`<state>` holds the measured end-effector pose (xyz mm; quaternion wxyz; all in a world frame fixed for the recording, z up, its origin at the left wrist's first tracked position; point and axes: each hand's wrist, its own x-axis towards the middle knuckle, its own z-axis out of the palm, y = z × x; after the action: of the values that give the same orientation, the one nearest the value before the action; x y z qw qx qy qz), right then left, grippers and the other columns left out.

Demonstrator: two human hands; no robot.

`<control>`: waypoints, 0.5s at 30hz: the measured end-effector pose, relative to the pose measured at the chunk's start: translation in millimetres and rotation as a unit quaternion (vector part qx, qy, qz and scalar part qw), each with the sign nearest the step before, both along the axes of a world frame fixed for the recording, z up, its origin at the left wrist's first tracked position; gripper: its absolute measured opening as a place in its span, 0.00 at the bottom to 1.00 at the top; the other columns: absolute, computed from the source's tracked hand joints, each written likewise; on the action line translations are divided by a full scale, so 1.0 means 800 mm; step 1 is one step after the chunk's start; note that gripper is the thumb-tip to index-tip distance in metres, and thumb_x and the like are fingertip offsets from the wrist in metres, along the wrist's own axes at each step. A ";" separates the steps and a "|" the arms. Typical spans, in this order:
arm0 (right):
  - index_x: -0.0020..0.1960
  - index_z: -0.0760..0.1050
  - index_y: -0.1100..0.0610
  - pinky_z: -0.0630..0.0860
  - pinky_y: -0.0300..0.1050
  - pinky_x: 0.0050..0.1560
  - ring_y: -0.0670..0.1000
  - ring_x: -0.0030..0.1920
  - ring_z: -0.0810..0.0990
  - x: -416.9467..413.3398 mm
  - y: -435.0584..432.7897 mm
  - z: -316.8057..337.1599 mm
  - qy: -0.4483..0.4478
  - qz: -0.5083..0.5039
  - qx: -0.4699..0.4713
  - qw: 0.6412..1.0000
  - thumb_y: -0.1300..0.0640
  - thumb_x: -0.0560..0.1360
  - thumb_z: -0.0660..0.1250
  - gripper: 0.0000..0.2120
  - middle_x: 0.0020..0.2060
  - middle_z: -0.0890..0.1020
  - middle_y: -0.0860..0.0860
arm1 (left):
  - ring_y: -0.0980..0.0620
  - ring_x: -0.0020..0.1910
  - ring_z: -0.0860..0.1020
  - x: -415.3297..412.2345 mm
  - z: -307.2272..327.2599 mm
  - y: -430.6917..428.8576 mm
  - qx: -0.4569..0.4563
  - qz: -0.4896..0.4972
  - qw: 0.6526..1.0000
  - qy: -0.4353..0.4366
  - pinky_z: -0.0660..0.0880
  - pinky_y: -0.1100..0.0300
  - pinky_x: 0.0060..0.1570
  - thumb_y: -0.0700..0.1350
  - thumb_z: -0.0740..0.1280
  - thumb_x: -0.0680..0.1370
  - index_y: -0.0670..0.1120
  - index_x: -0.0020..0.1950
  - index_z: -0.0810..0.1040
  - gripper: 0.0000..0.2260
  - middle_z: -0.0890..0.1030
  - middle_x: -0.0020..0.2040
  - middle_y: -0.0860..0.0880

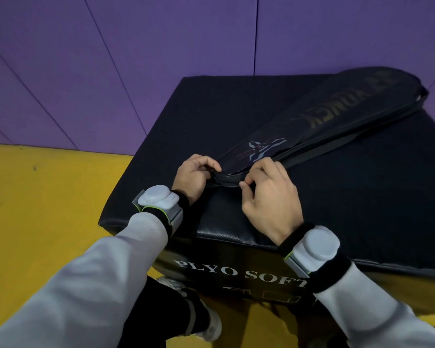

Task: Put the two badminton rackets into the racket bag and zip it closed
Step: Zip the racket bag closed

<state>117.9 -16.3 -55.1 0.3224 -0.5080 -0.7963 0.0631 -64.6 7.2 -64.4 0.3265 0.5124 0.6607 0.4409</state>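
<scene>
On top of a black padded box [236, 116] printed "PLYO SOFT" on its near side lies the racket bag [324, 116], a long dark cover with faded lettering and a pale star-like mark near its narrow end. It runs slantwise, its wide rounded end reaching past the far right corner of the box and its narrow end pointing toward the person. No rackets show outside the bag; whether they are inside cannot be told from this view.

Both hands meet at the narrow near end of the bag. The left hand [195, 175] is curled, thumb and fingers pressed together on the tip of the bag at its edge seam. The right hand [269, 197] is bent over just beside it, thumb and forefinger pinched on something small at the bag's near edge, most likely the zip pull, though it is too small to make out. A dark strip, seemingly the zip line or a strap, runs along the right-hand side of the bag toward its wide end.

Each wrist carries a black band with a pale grey rounded device [158, 195], above grey sleeves. Yellow floor [43, 209] lies around the box, a purple padded wall [136, 46] stands behind it, and a shoe [211, 322] shows below the left arm.
</scene>
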 end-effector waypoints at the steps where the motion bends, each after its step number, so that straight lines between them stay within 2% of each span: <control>1: 0.42 0.76 0.57 0.77 0.50 0.40 0.52 0.51 0.73 0.003 0.002 0.000 0.007 0.001 -0.008 1.000 0.55 0.75 0.68 0.07 0.48 0.74 0.49 | 0.47 0.49 0.77 -0.001 -0.001 0.001 0.001 0.001 1.000 0.001 0.72 0.55 0.57 0.24 0.60 0.70 0.49 0.36 0.80 0.20 0.73 0.46 0.52; 5: 0.44 0.76 0.57 0.77 0.51 0.45 0.51 0.50 0.74 0.017 0.008 -0.003 0.022 0.005 -0.028 0.999 0.55 0.76 0.68 0.06 0.48 0.74 0.49 | 0.48 0.48 0.77 0.000 -0.007 0.002 0.009 0.003 1.000 0.013 0.72 0.55 0.57 0.26 0.60 0.70 0.52 0.35 0.80 0.22 0.74 0.46 0.54; 8: 0.45 0.76 0.57 0.75 0.49 0.50 0.51 0.50 0.74 0.025 0.012 -0.006 0.021 0.027 -0.039 0.999 0.54 0.77 0.68 0.06 0.47 0.75 0.49 | 0.58 0.46 0.74 0.006 -0.011 -0.009 0.077 -0.002 0.992 0.095 0.69 0.64 0.52 0.30 0.59 0.68 0.56 0.38 0.78 0.20 0.72 0.46 0.58; 11: 0.46 0.76 0.55 0.73 0.45 0.51 0.50 0.50 0.73 0.031 0.013 -0.007 0.007 0.044 -0.048 0.998 0.53 0.78 0.67 0.06 0.46 0.76 0.48 | 0.57 0.48 0.73 0.012 -0.013 -0.023 0.152 -0.014 0.964 0.217 0.70 0.63 0.51 0.36 0.58 0.69 0.52 0.46 0.77 0.15 0.71 0.51 0.59; 15: 0.47 0.76 0.56 0.72 0.45 0.53 0.50 0.50 0.73 0.032 0.013 -0.006 0.006 0.045 -0.043 0.998 0.53 0.78 0.67 0.06 0.47 0.77 0.49 | 0.52 0.52 0.76 0.018 -0.013 -0.030 0.259 -0.049 0.896 0.358 0.68 0.57 0.59 0.42 0.63 0.72 0.47 0.55 0.80 0.13 0.76 0.54 0.51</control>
<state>143.2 -6.2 -60.3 0.3017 -0.4844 -0.8131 0.1151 -50.4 -16.9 -74.9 -0.0555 0.7338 0.5692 0.3666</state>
